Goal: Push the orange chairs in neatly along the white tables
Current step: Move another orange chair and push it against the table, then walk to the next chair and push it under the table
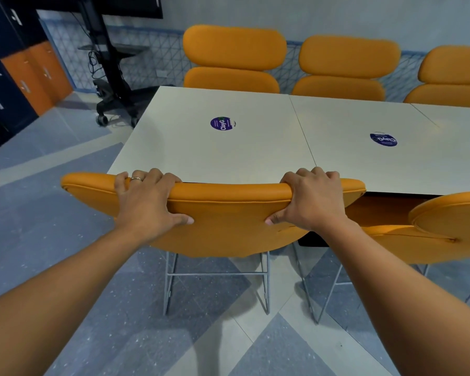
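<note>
**Two hands hold an orange chair back at a white table**

The left grip [144, 196], a bare hand wearing a ring, curls over the top edge of the orange chair [228, 215], thumb pressed on the backrest's near face. At 3 o'clock from it, the right grip [314, 198] holds the same edge the same way. The backrest spans between both grips, at 6 o'clock of the white table [201, 156]. A round purple sticker [222, 123] reads "ClayG". The next table [364, 169] carries a second sticker [383, 139], upside down. A neighbouring chair [451, 221] stands at 3 o'clock.
</note>
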A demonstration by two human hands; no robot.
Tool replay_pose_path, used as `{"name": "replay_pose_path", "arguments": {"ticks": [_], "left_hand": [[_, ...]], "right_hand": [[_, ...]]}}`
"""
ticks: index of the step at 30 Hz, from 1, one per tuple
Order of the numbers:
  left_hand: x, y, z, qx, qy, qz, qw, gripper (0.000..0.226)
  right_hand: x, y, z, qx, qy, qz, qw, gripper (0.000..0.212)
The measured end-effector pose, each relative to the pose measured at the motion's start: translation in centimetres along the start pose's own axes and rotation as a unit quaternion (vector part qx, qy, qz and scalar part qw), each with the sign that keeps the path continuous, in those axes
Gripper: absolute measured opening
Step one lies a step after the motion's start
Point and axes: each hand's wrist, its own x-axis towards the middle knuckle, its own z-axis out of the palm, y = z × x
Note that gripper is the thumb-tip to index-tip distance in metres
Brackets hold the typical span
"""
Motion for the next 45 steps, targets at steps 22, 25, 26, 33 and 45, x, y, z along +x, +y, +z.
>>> {"name": "replay_pose_path", "arguments": {"ticks": [22,25,26,33,45], "left_hand": [[1.9,-9.9,-5.6,-0.207,-0.057,0.000,0.977,0.055],[2.8,-13.9,-6.3,-0.202,-0.047,-0.001,0.978,0.056],[3.1,-16.7,-6.5,-0.212,-0.047,-0.002,0.976,0.055],[4.1,-28.9,-6.1,-0.238,-0.050,0.003,0.970,0.033],[8.0,-46.8,-5.6,-0.239,-0.091,-0.012,0.967,0.027]], "right_hand": [[4.5,-10.7,-4.2,0.425,-0.093,0.009,0.900,0.042],[6.5,-14.4,-4.2,0.436,-0.091,0.010,0.895,0.036],[7.9,-17.0,-4.2,0.436,-0.090,0.010,0.895,0.034],[14.2,-29.2,-4.3,0.413,-0.093,-0.010,0.906,0.034],[25.1,-45.4,-5.6,0.404,-0.109,-0.034,0.907,0.029]]}}
